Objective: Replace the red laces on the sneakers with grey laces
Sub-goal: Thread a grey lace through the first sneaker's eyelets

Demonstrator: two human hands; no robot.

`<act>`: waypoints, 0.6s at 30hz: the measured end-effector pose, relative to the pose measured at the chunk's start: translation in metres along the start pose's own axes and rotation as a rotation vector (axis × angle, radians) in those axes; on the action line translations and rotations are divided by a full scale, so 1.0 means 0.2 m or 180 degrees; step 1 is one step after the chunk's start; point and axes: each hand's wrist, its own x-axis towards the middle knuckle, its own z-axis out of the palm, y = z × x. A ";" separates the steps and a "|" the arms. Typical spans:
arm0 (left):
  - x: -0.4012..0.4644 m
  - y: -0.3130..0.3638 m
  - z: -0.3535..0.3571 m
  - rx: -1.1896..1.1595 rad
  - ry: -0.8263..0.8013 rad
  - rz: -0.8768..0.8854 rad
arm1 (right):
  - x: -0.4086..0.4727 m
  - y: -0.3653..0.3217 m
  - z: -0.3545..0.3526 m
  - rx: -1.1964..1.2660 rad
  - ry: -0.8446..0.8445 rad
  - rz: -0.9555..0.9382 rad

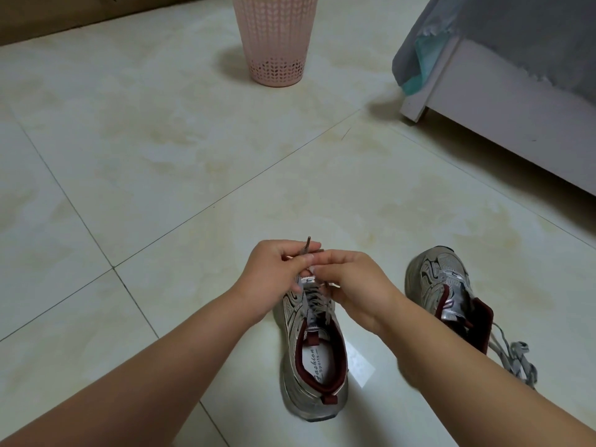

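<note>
Two silver sneakers with dark red lining stand on the tiled floor. The nearer sneaker [314, 359] is between my forearms, toe pointing away, with a grey lace [314, 306] threaded through its eyelets. My left hand [277, 274] pinches one end of that lace above the toe; the tip sticks up past my fingers. My right hand [351, 285] pinches the other lace end beside it. The second sneaker [448, 285] stands to the right, with a loose grey lace [512, 356] trailing behind its heel. No red lace shows.
A pink perforated plastic basket [274, 40] stands on the floor at the back. A white bed frame [503, 117] draped with grey fabric [532, 30] fills the upper right. A brown wooden edge [48, 17] runs along the top left.
</note>
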 end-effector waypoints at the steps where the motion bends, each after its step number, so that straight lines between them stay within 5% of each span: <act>1: 0.00 0.00 -0.01 -0.0027 0.0027 -0.0025 | 0.00 0.00 0.00 0.0001 -0.0090 -0.0032; 11: 0.04 0.02 0.00 -0.0449 0.0414 -0.0498 | 0.01 0.07 0.02 -0.1061 0.0570 -0.0652; 18: 0.03 0.03 0.01 -0.0370 0.0345 -0.0544 | 0.00 0.08 0.02 -0.1105 0.0258 -0.0662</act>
